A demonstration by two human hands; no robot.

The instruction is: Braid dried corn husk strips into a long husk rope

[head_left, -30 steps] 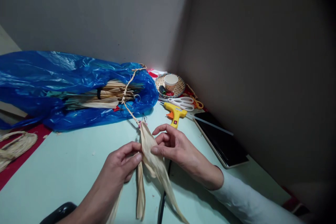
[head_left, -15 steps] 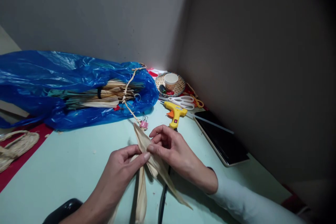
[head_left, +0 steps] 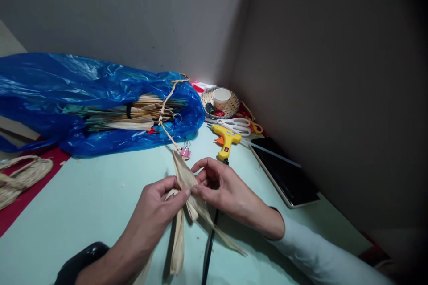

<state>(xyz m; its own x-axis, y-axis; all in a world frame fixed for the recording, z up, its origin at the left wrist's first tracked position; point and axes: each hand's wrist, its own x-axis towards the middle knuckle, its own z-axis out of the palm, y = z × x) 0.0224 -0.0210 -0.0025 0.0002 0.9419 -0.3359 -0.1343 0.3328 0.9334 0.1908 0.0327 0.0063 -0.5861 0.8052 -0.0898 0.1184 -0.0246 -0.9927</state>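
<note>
Pale dried corn husk [head_left: 184, 173] is pinched between my two hands above the pale green tabletop. My left hand [head_left: 158, 202] grips it from the left, thumb laid over the lower folds. From the right, my right hand [head_left: 225, 187] presses thumb and fingers on its edge, with the other fingers curled. Strips of the husk hang below, one straight down and one trailing right. Just beyond the husk's tip, a pink binder clip [head_left: 185, 152] holds the end of a braided cord [head_left: 170, 131].
A blue plastic bag [head_left: 100, 80] with dried husk bundles lies behind. A yellow glue gun [head_left: 227, 138], white-handled scissors [head_left: 239, 125], a woven basket [head_left: 230, 109] holding a cup, and a black tablet [head_left: 284, 169] sit right. Coiled braid [head_left: 26, 173] lies left.
The view has shifted slightly, so the background sits a little higher and further right. Both hands keep their hold on the husk, their fingers barely moved.
</note>
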